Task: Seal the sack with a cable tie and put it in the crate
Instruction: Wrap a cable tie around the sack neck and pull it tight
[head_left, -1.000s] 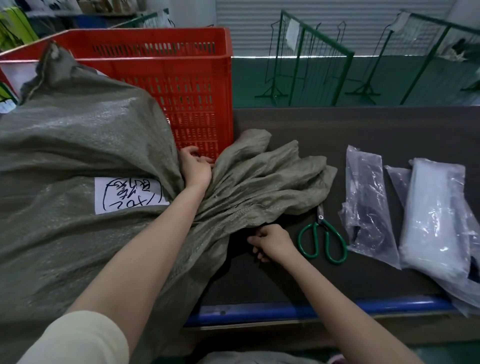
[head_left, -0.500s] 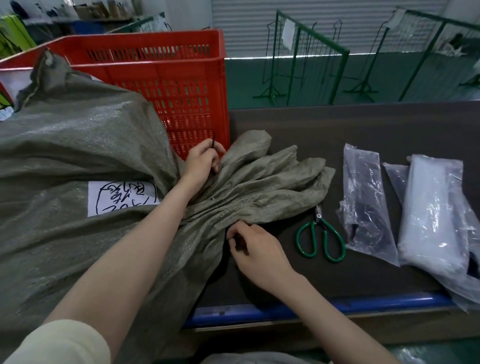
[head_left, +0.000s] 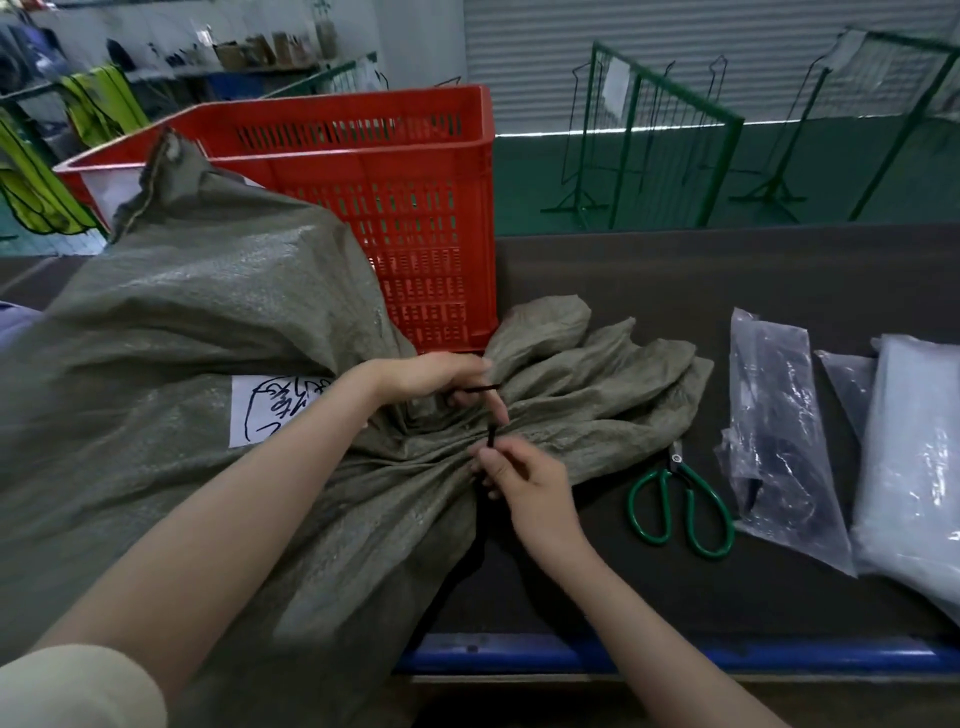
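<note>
A big grey-green woven sack (head_left: 197, 353) lies on the dark table, a white handwritten label (head_left: 270, 410) on its side. Its gathered neck (head_left: 571, 384) fans out to the right. A thin black cable tie (head_left: 491, 434) runs around the neck. My left hand (head_left: 441, 382) pinches one end of the tie on top of the neck. My right hand (head_left: 524, 480) pinches the other end just below it. The two ends nearly meet between my fingers. The red slotted crate (head_left: 415, 171) stands behind the sack.
Green-handled scissors (head_left: 680, 504) lie on the table right of the neck. Clear plastic packets (head_left: 779, 431) and a larger white one (head_left: 919, 457) lie at the far right. A blue rail (head_left: 675, 654) edges the table's front. Green wire racks (head_left: 665, 140) stand beyond.
My right hand rose from under the neck, bringing the tie's lower end up. My left hand drew the other end over the top, so both ends now come together.
</note>
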